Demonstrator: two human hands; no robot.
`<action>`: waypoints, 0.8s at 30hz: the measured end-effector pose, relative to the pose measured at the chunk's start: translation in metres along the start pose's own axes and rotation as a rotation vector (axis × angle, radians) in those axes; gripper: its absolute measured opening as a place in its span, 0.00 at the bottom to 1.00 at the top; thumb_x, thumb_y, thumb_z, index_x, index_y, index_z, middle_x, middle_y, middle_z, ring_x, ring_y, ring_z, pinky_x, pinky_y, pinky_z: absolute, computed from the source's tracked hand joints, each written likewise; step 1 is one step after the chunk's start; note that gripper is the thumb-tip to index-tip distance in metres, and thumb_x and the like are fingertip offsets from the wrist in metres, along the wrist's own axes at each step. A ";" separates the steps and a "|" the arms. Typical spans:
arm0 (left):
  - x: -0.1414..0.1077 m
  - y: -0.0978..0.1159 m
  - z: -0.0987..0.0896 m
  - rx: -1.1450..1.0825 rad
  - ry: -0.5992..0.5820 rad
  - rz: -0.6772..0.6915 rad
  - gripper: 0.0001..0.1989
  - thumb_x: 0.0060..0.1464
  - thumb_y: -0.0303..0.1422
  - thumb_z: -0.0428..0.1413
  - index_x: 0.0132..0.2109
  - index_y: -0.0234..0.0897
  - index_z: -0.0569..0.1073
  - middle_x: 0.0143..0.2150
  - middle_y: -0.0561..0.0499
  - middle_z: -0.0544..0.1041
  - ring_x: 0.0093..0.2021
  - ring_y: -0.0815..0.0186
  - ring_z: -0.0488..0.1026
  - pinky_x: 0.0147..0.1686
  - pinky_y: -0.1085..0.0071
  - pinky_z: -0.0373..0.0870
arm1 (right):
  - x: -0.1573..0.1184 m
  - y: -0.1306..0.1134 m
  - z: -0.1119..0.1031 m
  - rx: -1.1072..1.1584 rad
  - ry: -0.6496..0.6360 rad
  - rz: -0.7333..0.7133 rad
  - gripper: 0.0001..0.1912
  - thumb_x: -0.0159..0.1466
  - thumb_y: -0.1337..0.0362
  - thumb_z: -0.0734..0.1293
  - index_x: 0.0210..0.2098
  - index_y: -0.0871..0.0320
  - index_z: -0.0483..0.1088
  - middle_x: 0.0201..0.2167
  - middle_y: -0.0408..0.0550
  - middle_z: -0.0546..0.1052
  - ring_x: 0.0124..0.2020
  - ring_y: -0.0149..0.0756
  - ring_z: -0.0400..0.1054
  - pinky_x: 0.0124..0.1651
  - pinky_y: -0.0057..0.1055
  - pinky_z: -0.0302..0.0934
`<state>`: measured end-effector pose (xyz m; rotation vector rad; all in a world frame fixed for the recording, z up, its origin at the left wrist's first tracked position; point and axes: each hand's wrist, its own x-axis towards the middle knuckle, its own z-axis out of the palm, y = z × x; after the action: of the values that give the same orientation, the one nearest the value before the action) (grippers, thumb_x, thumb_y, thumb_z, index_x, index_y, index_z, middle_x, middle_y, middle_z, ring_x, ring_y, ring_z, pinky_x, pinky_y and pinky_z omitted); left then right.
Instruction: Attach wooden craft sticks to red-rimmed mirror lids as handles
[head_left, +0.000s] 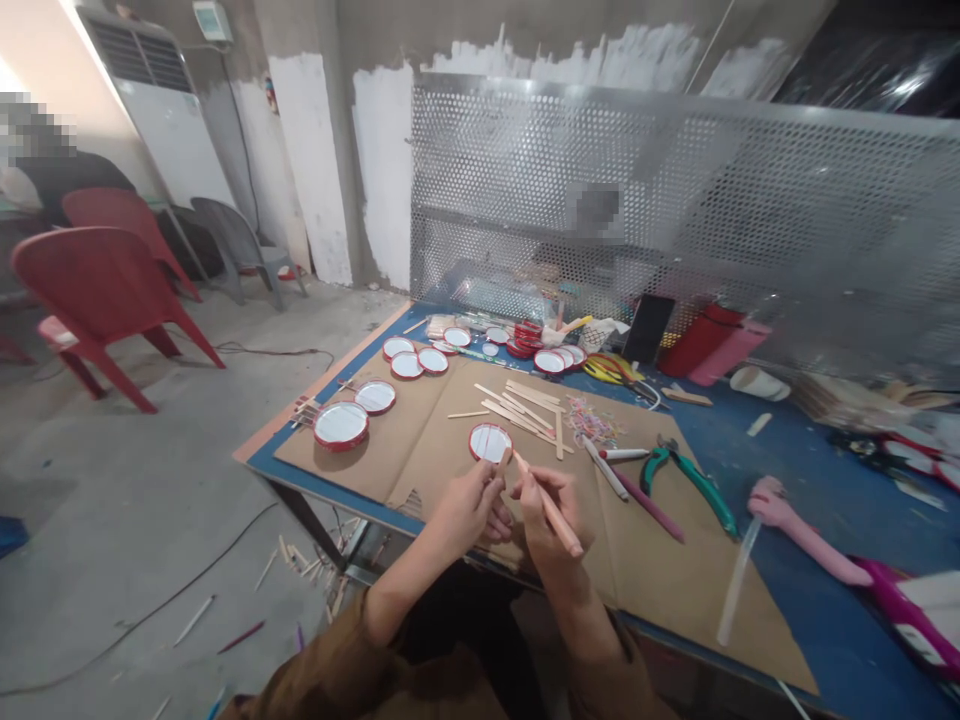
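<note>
In my left hand (476,505) is a flat wooden craft stick (505,461), pinched near its upper end. My right hand (553,505) is wrapped round a peach-coloured pen (559,522), its tip close beside the stick. Just beyond both hands, a round white disc with a red rim (490,443) lies on the cardboard, thin lines running across its face. I cannot tell whether stick and disc are joined. Loose craft sticks (517,410) and a heap of small coloured rubber bands (592,420) lie farther out.
Green-handled cutters (690,480), pens (604,468) and a pink glue gun (892,590) lie to the right. More red-rimmed discs (341,426) sit left and at the back. A perforated metal panel (525,180) stands behind the blue table (810,470). Red chairs (97,280) stand left, near a seated person.
</note>
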<state>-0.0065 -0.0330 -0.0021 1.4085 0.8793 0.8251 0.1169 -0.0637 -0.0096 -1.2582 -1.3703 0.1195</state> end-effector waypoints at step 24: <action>0.007 0.004 -0.022 -0.405 0.025 0.015 0.21 0.52 0.51 0.53 0.36 0.38 0.57 0.16 0.62 0.65 0.13 0.78 0.52 0.15 0.81 0.45 | 0.018 0.009 0.018 -0.250 -0.079 -0.137 0.24 0.62 0.74 0.58 0.58 0.57 0.61 0.49 0.54 0.74 0.51 0.41 0.67 0.51 0.39 0.65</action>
<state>-0.0227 -0.0163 0.0026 1.0522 0.6748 0.9722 0.1136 -0.0370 -0.0093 -1.3717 -1.5721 -0.1008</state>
